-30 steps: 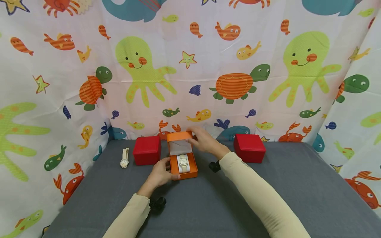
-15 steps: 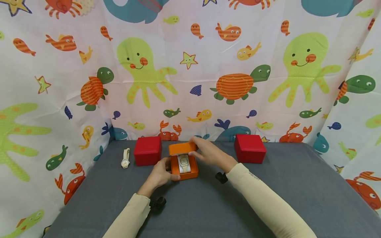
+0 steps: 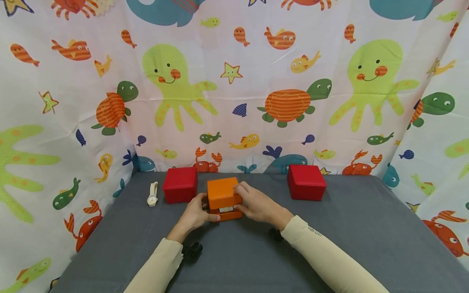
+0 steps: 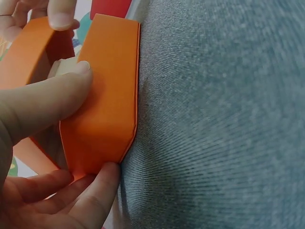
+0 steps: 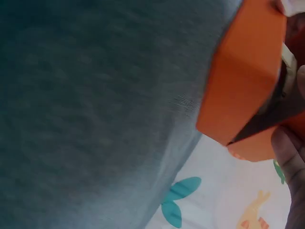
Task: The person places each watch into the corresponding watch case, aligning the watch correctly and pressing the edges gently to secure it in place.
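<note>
Bracing the base [image 3: 231, 216] of the orange box [image 3: 222, 197], the left hand [image 3: 193, 214] grips it with curled fingers and thumb; the right hand [image 3: 259, 202] pinches the lid [image 3: 221, 188] at its right side. From my remote seat, I see the box sitting between the left red box [image 3: 180, 184] and the right red box [image 3: 306, 183], nearer the left one. A front gap shows part of a pale band [image 3: 226, 209]. To seat the lid cleanly, I'd hold the base firm, lower evenly, and first slip the left thumb [image 4: 57, 98] off the front rim: it lies across the gap and could get nipped. Grey cloth [image 3: 238, 260] covers the table; a loose watch [image 3: 152, 198] lies at far left, and a sea-creature curtain [image 3: 227, 112] rises behind and at both sides.
</note>
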Demonstrator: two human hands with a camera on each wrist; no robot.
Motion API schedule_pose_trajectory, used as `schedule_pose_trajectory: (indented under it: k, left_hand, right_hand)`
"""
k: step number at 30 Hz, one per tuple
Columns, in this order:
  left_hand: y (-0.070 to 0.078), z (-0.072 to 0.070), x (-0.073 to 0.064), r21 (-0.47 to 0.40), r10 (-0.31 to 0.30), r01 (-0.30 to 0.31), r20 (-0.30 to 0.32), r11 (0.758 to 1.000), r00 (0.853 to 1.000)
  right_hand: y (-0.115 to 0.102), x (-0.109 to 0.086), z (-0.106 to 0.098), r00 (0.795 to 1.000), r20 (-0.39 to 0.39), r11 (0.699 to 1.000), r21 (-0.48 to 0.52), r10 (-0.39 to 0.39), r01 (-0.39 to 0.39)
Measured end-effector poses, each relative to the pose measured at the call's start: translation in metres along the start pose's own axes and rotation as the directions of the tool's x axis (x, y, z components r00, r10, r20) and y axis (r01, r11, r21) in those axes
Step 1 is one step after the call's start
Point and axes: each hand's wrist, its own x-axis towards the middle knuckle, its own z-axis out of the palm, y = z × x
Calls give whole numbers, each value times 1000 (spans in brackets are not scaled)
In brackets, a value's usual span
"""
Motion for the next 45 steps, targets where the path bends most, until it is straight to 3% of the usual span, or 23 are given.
schedule_pose_trajectory:
  k: [14, 19, 22, 26, 28, 30, 37, 45]
  left_hand:
    - [4, -1, -2, 24, 0, 0, 1, 1000, 1000]
    - [6, -2, -6, 32, 16, -16, 5, 999, 1000]
    - [8, -4, -8, 7, 26, -26, -3, 1000, 1000]
    - [11, -7, -12, -19, 35, -36, -28, 999, 999]
    - [12, -8, -13, -20, 36, -37, -34, 999, 999]
    - [13, -8, -15, -17, 37, -37, -34, 999, 999]
    - [15, -10, -18, -17, 52, -52, -37, 998, 998]
    - [10, -8, -6, -45, 90, -91, -36, 995, 995]
  right_hand:
    - [-7, -5, 3, 999, 28, 999, 2, 35, -35]
    - [-11, -5, 0, 989, 41, 984, 103, 141, -144]
    - [-12, -6, -2, 955, 62, 927, 233, 289, -295]
    - [-15, -7, -3, 868, 149, 770, 409, 473, -490]
    - [-15, -7, -2, 837, 183, 706, 463, 516, -536]
    - [-16, -7, 0, 819, 202, 663, 499, 538, -558]
    - [-17, -9, 5, 813, 173, 631, 548, 557, -549]
    - [-12, -11, 6, 785, 148, 603, 561, 602, -568]
